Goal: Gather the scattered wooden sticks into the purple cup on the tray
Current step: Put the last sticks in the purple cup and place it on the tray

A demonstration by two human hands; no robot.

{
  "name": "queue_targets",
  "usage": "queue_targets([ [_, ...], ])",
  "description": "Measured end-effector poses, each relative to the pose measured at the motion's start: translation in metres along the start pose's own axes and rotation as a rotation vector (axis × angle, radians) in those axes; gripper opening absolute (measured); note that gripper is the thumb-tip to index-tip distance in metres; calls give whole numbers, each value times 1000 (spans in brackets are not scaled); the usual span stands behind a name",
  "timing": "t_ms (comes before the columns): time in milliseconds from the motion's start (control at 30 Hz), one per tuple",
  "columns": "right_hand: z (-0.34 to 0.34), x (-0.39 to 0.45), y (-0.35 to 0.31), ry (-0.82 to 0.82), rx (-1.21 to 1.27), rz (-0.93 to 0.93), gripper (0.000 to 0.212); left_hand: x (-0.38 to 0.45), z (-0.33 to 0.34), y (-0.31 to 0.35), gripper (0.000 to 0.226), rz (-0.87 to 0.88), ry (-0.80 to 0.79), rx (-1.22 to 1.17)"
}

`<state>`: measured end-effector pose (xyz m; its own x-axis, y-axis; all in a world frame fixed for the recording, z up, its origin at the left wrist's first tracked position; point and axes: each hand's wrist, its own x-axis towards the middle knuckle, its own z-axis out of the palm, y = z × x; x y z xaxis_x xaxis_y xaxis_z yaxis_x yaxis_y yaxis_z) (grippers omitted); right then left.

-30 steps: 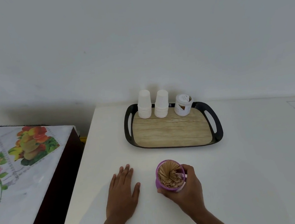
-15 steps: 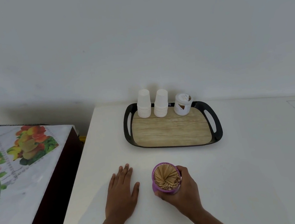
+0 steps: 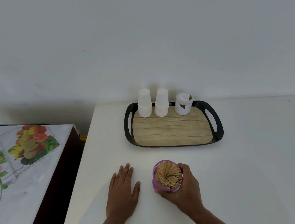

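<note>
- My right hand was curled round the purple cup; the thumb lay against its near side and the fingers wrapped its right side.
- The cup stood upright on the white table, in front of the tray and well apart from it, not on it; it was packed full of wooden sticks, their ends fanning out at the rim.
- My left hand rested palm down on the table just left of the cup, not touching it; its fingers were straight and lay close together, the thumb angled out toward the cup; it held nothing.
- The tray had a black rim with a cut-out handle at each end and a wood-grain floor; it sat near the wall.
- Along the tray's far edge stood two stacks of white paper cups, upside down and side by side; just to their right stood a small white tub with a brown-marked label; the writing on it was too small for me to read.
- To the left, a lower surface carried a cloth printed with fruit and flowers.
</note>
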<state>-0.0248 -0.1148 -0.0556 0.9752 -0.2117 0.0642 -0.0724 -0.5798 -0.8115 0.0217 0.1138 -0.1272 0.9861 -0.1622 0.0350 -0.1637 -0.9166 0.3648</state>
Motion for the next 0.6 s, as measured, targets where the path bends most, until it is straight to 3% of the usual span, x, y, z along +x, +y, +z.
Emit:
queue_targets([
  [600, 5, -2, 0, -18, -13, 20, 97, 0, -4, 3, 72, 3, -8, -3],
])
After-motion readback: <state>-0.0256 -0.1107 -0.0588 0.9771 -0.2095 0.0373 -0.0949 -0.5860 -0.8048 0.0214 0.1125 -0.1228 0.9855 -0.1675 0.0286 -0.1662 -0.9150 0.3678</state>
